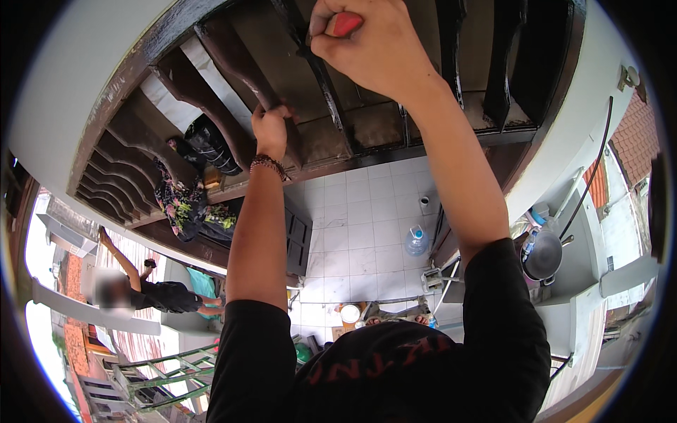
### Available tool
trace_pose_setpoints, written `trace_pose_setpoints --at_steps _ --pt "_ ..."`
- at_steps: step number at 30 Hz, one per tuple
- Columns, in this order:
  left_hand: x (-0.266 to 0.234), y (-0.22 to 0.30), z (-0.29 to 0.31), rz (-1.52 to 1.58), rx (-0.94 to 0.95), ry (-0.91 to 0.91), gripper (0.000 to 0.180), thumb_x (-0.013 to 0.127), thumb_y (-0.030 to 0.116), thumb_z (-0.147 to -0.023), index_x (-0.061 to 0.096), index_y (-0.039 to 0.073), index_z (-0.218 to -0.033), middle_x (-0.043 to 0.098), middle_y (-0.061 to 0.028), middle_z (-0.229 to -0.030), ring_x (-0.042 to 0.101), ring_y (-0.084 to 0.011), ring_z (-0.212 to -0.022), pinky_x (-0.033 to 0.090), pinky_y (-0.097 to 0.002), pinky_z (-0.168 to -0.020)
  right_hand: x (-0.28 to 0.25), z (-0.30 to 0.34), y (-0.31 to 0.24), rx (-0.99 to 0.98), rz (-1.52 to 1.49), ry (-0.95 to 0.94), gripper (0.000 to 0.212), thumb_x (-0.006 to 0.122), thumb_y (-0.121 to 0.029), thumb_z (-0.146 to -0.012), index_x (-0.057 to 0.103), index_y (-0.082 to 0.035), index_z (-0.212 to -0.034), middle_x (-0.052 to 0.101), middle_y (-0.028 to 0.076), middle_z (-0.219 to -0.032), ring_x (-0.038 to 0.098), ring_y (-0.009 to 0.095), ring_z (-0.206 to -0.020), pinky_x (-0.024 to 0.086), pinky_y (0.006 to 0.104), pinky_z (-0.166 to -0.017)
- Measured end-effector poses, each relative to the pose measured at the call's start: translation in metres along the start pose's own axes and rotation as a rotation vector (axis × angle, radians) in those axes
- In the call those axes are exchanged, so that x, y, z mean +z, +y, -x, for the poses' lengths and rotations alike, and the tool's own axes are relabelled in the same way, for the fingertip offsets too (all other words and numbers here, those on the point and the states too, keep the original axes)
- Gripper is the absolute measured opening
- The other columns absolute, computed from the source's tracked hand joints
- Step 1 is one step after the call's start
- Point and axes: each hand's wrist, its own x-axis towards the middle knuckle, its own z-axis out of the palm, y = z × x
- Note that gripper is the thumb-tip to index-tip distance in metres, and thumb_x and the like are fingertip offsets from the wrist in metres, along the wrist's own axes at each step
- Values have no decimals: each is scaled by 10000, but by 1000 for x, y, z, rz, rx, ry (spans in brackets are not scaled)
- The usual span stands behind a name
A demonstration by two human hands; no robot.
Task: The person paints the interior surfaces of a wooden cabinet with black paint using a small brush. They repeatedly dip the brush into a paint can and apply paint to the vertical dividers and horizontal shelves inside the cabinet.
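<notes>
Raised high in the head view, my right hand (377, 49) is closed around a tool with a red handle end (347, 24); its working end is out of sight. My left hand (271, 132), with a beaded bracelet (269, 166) at the wrist, grips a dull brown wooden slat (243, 60). The slats form an overhead row in a curved-looking frame. Those on the right, such as this black slat (448, 42), look dark and glossy, while the left ones are brown. Flowered dark cloth (185, 201) hangs among the left slats.
A tiled floor (352, 211) lies far below, with a large water bottle (416, 241) and a white tub (350, 313) on it. A green ladder (166, 374) stands lower left. Another person (169, 296) raises an arm at left. A wok (541, 255) is at right.
</notes>
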Motion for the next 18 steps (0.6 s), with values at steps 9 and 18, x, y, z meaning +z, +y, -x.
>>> trace_pose_setpoints --at_steps 9,18 --pt "10 7 0 -31 34 -5 290 517 17 -700 562 -75 -972 609 -154 -808 614 -286 -688 501 -401 -665 -2 -17 -11 180 64 -246 104 723 -34 -678 649 -33 -751 666 80 -695 654 186 -645 499 301 -600" --pt "1 4 -2 -4 57 -13 282 524 12 -708 576 -68 -974 616 -134 -796 605 -267 -683 488 -379 -658 -15 38 -33 272 24 152 137 686 57 -688 652 -35 -783 670 70 -758 657 186 -730 501 286 -657"
